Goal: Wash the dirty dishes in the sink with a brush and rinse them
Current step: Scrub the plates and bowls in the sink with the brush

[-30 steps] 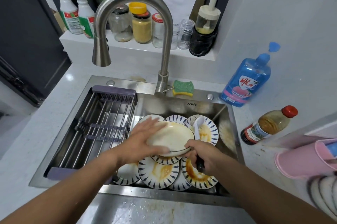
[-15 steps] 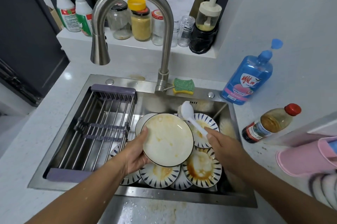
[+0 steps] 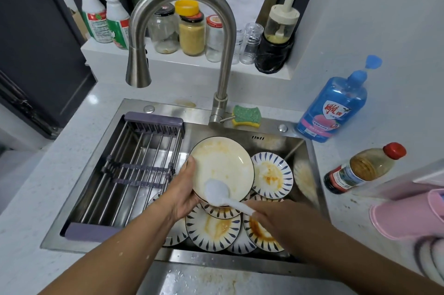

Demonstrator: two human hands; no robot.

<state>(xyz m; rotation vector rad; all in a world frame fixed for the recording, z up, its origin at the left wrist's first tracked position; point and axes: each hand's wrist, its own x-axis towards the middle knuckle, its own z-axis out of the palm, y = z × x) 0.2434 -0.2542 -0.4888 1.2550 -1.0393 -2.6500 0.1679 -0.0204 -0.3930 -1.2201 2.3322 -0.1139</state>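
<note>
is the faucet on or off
Off, as far as shows: no water stream falls from the faucet spout.

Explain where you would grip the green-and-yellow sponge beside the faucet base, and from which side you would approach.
Pinch the sponge across its narrowed middle from above. It lies flat, green side up, on the sink ledge; the faucet crowds its left, so above looks freest.
</note>
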